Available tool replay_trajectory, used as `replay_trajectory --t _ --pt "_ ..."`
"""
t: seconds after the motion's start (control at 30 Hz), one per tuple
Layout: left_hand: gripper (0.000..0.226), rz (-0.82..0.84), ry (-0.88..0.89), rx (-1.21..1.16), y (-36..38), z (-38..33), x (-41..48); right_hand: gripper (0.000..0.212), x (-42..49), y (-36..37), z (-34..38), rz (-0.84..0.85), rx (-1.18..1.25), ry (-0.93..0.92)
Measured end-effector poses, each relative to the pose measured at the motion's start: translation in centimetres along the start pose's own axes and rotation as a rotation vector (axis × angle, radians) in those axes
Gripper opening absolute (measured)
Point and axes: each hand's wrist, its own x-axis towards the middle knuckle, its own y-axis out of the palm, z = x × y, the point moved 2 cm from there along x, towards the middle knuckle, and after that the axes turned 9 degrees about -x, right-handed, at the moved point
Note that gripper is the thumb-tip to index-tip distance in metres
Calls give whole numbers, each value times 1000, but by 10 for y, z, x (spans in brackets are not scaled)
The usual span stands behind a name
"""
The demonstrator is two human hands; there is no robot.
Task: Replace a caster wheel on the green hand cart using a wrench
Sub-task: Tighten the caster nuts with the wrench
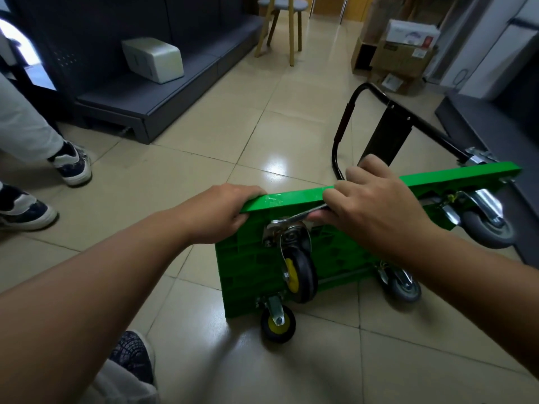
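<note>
Green cart (291, 266) is standing on its edge on the floor tiles (204, 135), so it risks tipping. Left hand (221, 212) is clamping its top edge. Right hand (376, 205) is gripping the wrench (294, 218) at the caster (300, 275) plate; slipping could pinch fingers.

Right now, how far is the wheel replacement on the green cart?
Done: the green cart stands on its edge, wheels exposed. In hand: the left hand steadies the deck while the right hand holds the wrench on the yellow-hub caster's mounting plate. Left: whether it is loosening or tightening cannot be told.
</note>
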Motion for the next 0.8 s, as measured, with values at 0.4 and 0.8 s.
replay_trajectory --t 0.4,0.8 --pt "44 -12 -4 14 1 1 3 54 39 -7 0 65 -257 -177" --pt "45 -28 -9 10 1 1 2 53 -15 33 23 -44 62 222"
